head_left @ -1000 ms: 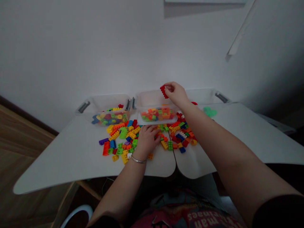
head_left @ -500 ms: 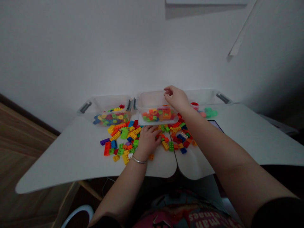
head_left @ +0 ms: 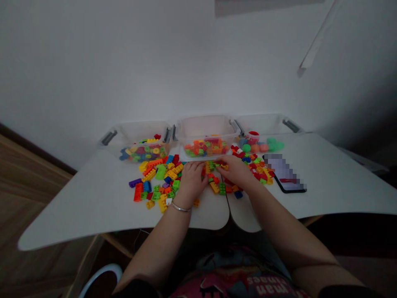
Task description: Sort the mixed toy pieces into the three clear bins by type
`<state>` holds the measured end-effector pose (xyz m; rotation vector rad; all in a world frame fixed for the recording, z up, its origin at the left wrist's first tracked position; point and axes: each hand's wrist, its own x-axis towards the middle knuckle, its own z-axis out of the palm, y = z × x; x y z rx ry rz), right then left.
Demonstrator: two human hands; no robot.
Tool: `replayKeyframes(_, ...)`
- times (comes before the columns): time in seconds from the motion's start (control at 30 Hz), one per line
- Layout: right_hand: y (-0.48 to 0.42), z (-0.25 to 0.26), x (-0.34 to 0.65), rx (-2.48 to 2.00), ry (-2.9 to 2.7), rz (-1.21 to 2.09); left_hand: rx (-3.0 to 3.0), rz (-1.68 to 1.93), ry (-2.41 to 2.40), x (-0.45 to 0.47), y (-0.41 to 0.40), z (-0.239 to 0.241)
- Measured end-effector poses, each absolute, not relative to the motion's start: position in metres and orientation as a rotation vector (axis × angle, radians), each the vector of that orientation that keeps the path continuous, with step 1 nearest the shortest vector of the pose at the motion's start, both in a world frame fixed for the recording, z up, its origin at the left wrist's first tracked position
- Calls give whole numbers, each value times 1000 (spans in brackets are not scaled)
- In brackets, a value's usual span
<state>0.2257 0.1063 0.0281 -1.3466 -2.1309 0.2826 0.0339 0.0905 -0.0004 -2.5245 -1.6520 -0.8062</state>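
Note:
Colourful toy building bricks point(head_left: 172, 174) lie in a loose pile across the table. My left hand point(head_left: 191, 181) rests palm down on the middle of the pile, fingers bent forward over bricks and thumb apart. Just right of it, my right hand point(head_left: 235, 169) reaches in with its fingers closed round a small yellow brick point(head_left: 224, 167), partly hidden by the fingers. Green bricks point(head_left: 211, 165) lie between the two hands. Behind them stands a clear plastic box point(head_left: 207, 128) with orange, green and red bricks inside.
A second clear box point(head_left: 136, 131) with mixed pieces stands at the left, and a third point(head_left: 263, 124) at the right holds round green and coral pieces and a red ring-like one. A phone point(head_left: 287, 176) lies right of the pile. Two white tabletops point(head_left: 214, 221) meet at a seam.
My right hand has come down from above the middle box to the bricks beside my left hand, uncovering the phone. My left hand stays in nearly the same place.

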Motion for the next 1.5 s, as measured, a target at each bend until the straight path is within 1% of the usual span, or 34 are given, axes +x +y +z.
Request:
replayKeyframes(0.13,107,3,216,-1350,-2219,155,-2501,-792,-1642,34,91,-1)
replayKeyframes(0.27,110,-5,217,-1356,-2272,23,-2495,-749,-1627,34,90,0)
replayKeyframes(0.37,111,-7,219,-1354,-2312,-4,-2496,-739,-1635,34,89,1)
replayKeyframes(0.53,110,-6,216,-1377,-2307,5,-2559,-735,-1563,32,91,-2)
replayKeyframes(0.93,109,-6,217,-1409,-2215,33,-2558,-740,-1597,32,91,-2)
replayKeyframes(1.17,113,-11,220,-1386,-2001,211,-2559,-738,-1609,32,91,-1)
replayKeyframes(1.27,112,-11,221,-1354,-1910,237,-2563,-736,-1609,32,91,0)
replayKeyframes(1.37,107,-2,220,-1231,-1843,236,-2568,-732,-1609,32,92,0)
replayKeyframes(1.5,107,26,227,-1161,-1667,251,-2565,-745,-1615,31,92,-2)
